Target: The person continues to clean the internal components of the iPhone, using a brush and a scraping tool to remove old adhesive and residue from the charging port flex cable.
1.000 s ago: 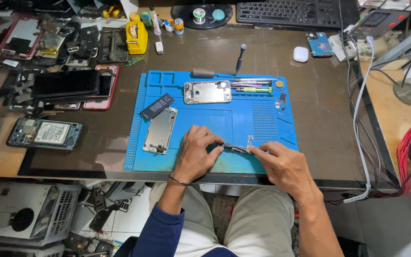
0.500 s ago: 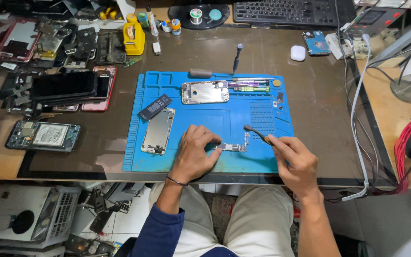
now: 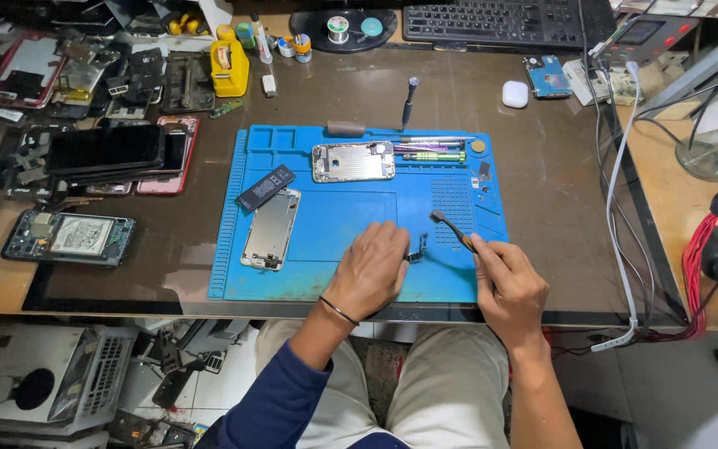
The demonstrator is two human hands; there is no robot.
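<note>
Looking down at the blue mat [image 3: 351,224], we have our left hand [image 3: 371,270] pressed flat-fingered over a small metal part [image 3: 416,247] near the mat's front edge, pinning it more than gripping it; how much of the part lies under the fingers we cannot tell. Our right hand [image 3: 508,283] is closed around the handle of a small brush [image 3: 454,231], whose dark bristle head sits just right of the part, apart from it. Judging by the layout, we are well into a teardown: one phone shell [image 3: 352,161] lies opened at the top of the mat, one phone frame [image 3: 271,229] lies to the left, and one black battery [image 3: 266,187] rests just above that frame, so the big pieces look separated already, while cleaning of the small part seems under way and reassembly is all left. Counting on the mat, we see two phone bodies, one battery, one brush, one small part, and a few thin tools [image 3: 430,151] in the upper tray. Off the mat to the left lies a pile of other phones [image 3: 110,150], too jumbled to count.
</note>
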